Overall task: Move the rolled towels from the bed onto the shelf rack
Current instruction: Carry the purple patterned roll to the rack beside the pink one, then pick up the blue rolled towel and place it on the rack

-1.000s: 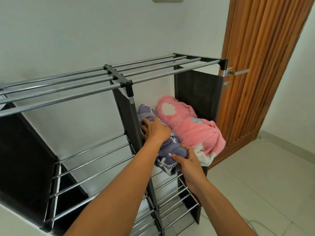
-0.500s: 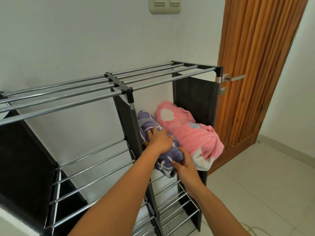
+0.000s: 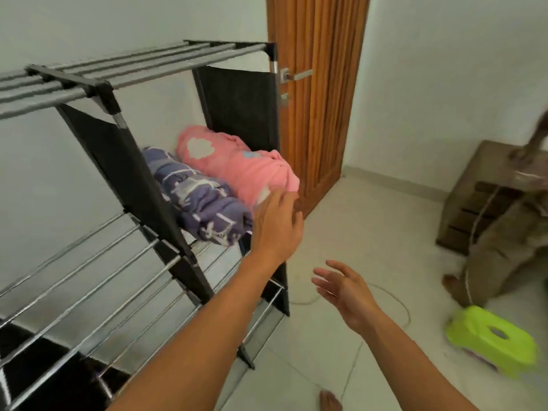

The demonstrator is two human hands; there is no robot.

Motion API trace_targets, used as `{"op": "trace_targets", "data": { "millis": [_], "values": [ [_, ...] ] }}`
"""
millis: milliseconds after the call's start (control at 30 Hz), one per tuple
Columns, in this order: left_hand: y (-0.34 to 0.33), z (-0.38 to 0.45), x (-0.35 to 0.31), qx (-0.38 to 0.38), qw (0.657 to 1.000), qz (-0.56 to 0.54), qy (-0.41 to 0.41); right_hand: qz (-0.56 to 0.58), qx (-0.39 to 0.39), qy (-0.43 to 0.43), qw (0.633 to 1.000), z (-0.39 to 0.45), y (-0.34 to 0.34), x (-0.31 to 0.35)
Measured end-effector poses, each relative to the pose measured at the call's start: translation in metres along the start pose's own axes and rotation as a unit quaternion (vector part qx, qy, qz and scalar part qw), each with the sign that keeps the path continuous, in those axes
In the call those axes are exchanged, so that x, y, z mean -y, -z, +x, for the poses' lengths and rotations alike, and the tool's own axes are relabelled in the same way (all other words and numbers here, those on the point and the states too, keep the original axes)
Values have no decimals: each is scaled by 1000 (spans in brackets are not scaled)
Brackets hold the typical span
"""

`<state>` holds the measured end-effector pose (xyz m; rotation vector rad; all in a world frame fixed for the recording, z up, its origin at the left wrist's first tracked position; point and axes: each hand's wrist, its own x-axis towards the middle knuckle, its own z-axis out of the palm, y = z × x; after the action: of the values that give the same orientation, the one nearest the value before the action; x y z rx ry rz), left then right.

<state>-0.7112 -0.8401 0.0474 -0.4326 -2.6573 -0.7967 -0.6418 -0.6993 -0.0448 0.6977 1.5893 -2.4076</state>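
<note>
Your left hand (image 3: 277,225) hangs loose and empty before the black-and-chrome metal shelf rack (image 3: 142,173); your right hand (image 3: 345,292) is spread, holding nothing. The rolled purple patterned towel (image 3: 198,200) lies beside the rolled pink fleece towel (image 3: 237,166) on the rack's right-hand shelf.

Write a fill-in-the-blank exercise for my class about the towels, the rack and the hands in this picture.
1. The purple towel lies to the ____ of the pink towel.
2. Both towels rest on the rack, one tier ____ its top rails.
3. Both hands, left and right, are open and hold ____.
4. The stool on the floor is ____ in colour.

Missing words: left; below; nothing; green
</note>
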Motion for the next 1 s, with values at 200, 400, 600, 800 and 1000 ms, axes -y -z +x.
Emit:
{"op": "trace_targets", "data": {
  "millis": [200, 400, 600, 800, 1000],
  "values": [
    [-116, -45, -79, 418, 906, -41, -56, 185, -287, 28, 939, -104, 181, -21],
    [-186, -106, -213, 535, 819, -67, -196, 302, -448, 102, 835, -235, 287, -50],
    [-240, -192, -348, 644, 711, -98, -263, 410, -547, 129, 718, -352, 349, -116],
    [-273, -287, -498, 705, 650, -131, -252, 366, -652, 108, 655, -455, 425, -141],
    [-298, -381, -618, 730, 600, -125, -302, 340, -684, 143, 629, -531, 512, -135]
  ]
}}
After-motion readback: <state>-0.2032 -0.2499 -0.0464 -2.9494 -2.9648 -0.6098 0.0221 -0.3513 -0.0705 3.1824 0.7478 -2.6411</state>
